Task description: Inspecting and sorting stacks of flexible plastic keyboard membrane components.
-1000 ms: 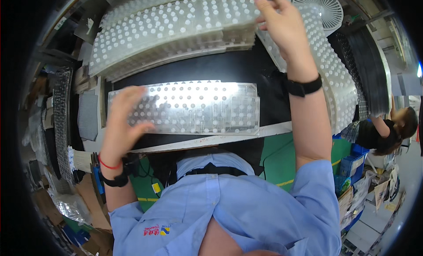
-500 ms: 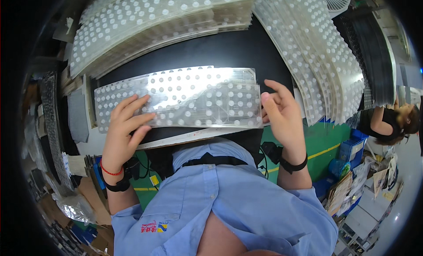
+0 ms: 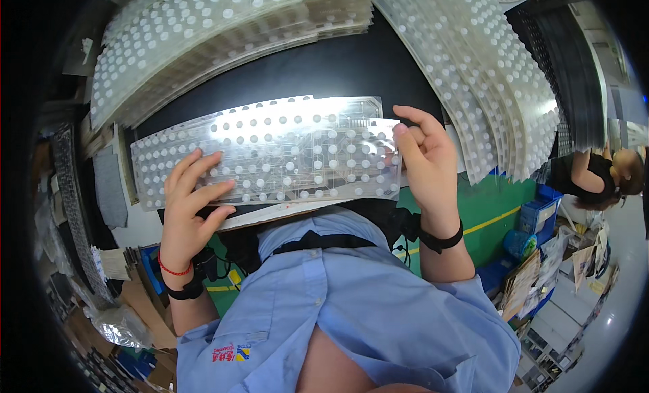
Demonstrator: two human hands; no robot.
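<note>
Two or more clear plastic membrane sheets [image 3: 270, 166] with white round dots and fine lines lie overlapped in front of me, glare across their upper part. My left hand [image 3: 193, 203] rests on the left part of the sheets, fingers spread flat and thumb apart near the front edge. At the right end, my right hand [image 3: 427, 156] has its thumb against the top sheet's upper right corner, the index finger stretched past it and the other fingers curled. That corner sits between thumb and fingers; the contact behind it is hidden.
A black work surface [image 3: 304, 68] lies under the sheets. Tall stacks of similar dotted sheets stand at the back left [image 3: 223, 34] and the right [image 3: 473, 75]. A person in black [image 3: 595, 180] is at far right, near blue bins [image 3: 539, 210].
My right hand has moved up along the sheets' right end and closed at the top sheet's corner. The sheets sit slightly further left in view; my left hand stays on them.
</note>
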